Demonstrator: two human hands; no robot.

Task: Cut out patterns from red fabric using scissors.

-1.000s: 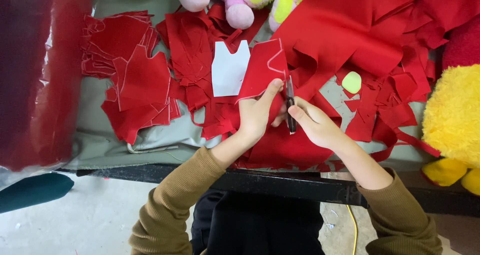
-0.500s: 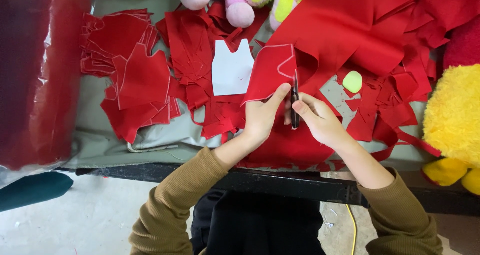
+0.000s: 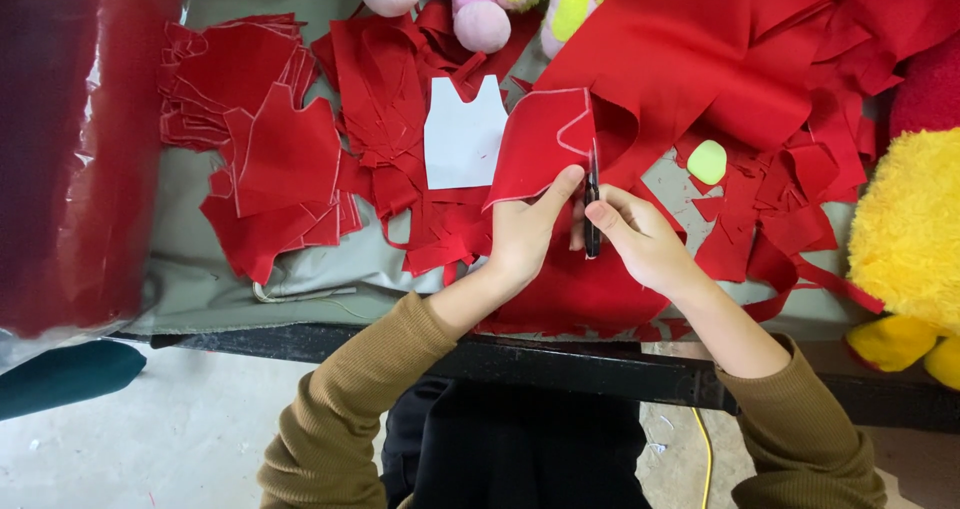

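Seen from above: table point(image 3: 200, 289) under a grey-green cloth, dark front edge point(image 3: 560, 364) along the near side. Pale, scuffed concrete floor point(image 3: 190, 439) below, with a yellow cable point(image 3: 706, 459) trailing down. Dark teal shape point(image 3: 60, 374) at lower left. Shiny dark red plastic sheet point(image 3: 70, 139) along the left. Even, soft light, no hard shadows.

1. I see a work table point(image 3: 330, 269) with a grey-green top and a dark front edge.
2. Cut red fabric pieces point(image 3: 270, 159) lie stacked at its left.
3. A white paper pattern point(image 3: 462, 139) lies mid-table among red scraps point(image 3: 800, 209) — these spread right.
4. A small pale-green chalk piece point(image 3: 707, 161) lies there too.
5. Plush toys — pink point(image 3: 470, 9), yellow point(image 3: 915, 239) — rest at the edges.
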